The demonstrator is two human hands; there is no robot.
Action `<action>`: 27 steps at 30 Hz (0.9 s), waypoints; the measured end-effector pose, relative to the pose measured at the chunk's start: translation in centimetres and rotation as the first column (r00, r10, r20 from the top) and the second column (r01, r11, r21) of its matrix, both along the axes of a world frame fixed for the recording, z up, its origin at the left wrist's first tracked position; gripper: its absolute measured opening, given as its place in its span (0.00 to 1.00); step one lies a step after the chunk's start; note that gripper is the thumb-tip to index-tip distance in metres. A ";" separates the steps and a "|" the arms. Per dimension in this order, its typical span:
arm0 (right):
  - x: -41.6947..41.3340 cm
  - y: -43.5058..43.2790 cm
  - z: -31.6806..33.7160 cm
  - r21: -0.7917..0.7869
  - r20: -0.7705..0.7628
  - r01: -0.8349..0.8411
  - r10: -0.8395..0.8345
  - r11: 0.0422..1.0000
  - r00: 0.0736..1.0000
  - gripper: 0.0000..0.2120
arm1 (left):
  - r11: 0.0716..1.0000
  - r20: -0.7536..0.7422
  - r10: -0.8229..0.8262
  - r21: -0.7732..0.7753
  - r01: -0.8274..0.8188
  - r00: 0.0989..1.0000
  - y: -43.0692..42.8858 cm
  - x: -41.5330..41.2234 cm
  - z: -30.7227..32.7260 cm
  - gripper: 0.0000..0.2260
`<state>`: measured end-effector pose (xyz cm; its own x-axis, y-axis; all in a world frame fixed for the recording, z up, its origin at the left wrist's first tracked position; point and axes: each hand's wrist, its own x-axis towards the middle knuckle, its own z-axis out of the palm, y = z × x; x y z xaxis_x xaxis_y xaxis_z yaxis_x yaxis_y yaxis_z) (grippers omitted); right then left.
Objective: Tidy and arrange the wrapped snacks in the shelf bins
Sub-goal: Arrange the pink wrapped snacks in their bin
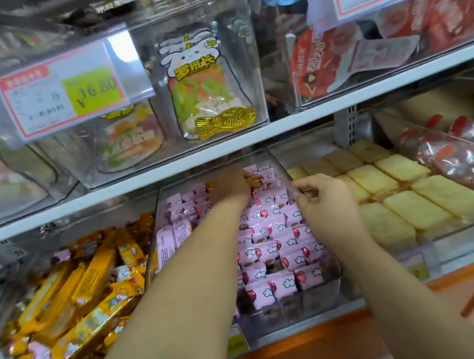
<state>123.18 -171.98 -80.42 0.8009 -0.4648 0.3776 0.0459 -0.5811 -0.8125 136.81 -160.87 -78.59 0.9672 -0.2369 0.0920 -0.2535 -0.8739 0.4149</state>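
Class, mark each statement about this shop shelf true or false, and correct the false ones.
1. The left hand and right hand reach over the pink snacks. True.
2. The left hand grips an orange snack. True.
3. The bin left of the pink ones holds blue packets. False: it holds orange-yellow packets.
4. The gold fish lies on the lower shelf. False: it sits on the upper shelf.
5. The price tag reads 16.80. True.

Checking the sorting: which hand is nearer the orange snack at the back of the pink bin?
Left. The left hand holds the orange snack at its fingertips; the right hand is off to its right, by the bin's right wall.
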 end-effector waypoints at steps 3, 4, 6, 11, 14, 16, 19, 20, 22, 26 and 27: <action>0.1 0.0 0.0 -0.005 0.002 0.007 -0.007 1.000 1.000 0.11 | 1.000 0.021 -0.008 -0.019 0.008 1.000 0.0 0.1 -0.2 0.09; 0.0 0.0 0.0 -0.002 0.003 0.007 -0.007 1.000 1.000 0.11 | 1.000 0.038 0.000 -0.016 0.001 0.999 0.0 0.0 -0.3 0.09; 0.0 0.1 0.1 0.006 0.004 0.009 -0.009 1.000 1.000 0.12 | 1.000 0.079 0.028 -0.008 -0.028 0.996 0.0 -0.2 -0.3 0.08; -0.1 0.2 0.1 0.027 0.001 0.005 -0.005 1.000 1.000 0.12 | 1.000 0.095 0.021 -0.015 -0.020 0.995 0.1 -0.4 -0.1 0.05; -0.3 0.2 0.2 0.017 -0.009 0.011 -0.011 1.000 1.000 0.12 | 0.990 0.141 0.062 -0.131 -0.044 0.988 0.0 -0.8 0.7 0.05; -0.3 0.2 0.2 0.006 -0.022 0.017 -0.017 1.000 1.000 0.12 | 0.974 0.178 0.107 -0.216 -0.068 0.978 -0.2 -1.6 1.5 0.06; -0.4 0.2 0.4 -0.015 -0.035 0.018 -0.018 1.000 0.999 0.12 | 0.902 0.099 0.109 -0.428 -0.056 0.989 -0.2 -3.6 2.3 0.10; -0.6 0.2 0.5 -0.022 -0.041 0.018 -0.019 1.000 0.999 0.12 | 0.868 0.081 0.086 -0.495 -0.035 0.993 -0.1 -4.4 2.4 0.11; -0.9 0.4 0.7 -0.058 -0.041 0.032 -0.034 0.998 0.999 0.11 | 0.832 0.113 0.039 -0.554 0.030 0.993 0.3 -6.0 2.4 0.08; -2.2 1.5 1.4 -0.131 0.032 0.044 -0.040 0.990 0.999 0.11 | 0.839 0.171 -0.045 -0.529 0.130 0.984 2.3 -9.2 2.2 0.05; -2.5 2.0 1.5 -0.133 0.037 0.018 -0.013 0.991 0.999 0.12 | 0.849 0.176 -0.066 -0.507 0.148 0.982 3.0 -10.1 2.1 0.04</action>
<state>120.64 -170.01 -78.88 0.7789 -0.4207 0.4651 0.0638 -0.6846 -0.7261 126.75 -157.90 -76.48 0.9043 -0.2171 0.3677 -0.4263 -0.5076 0.7487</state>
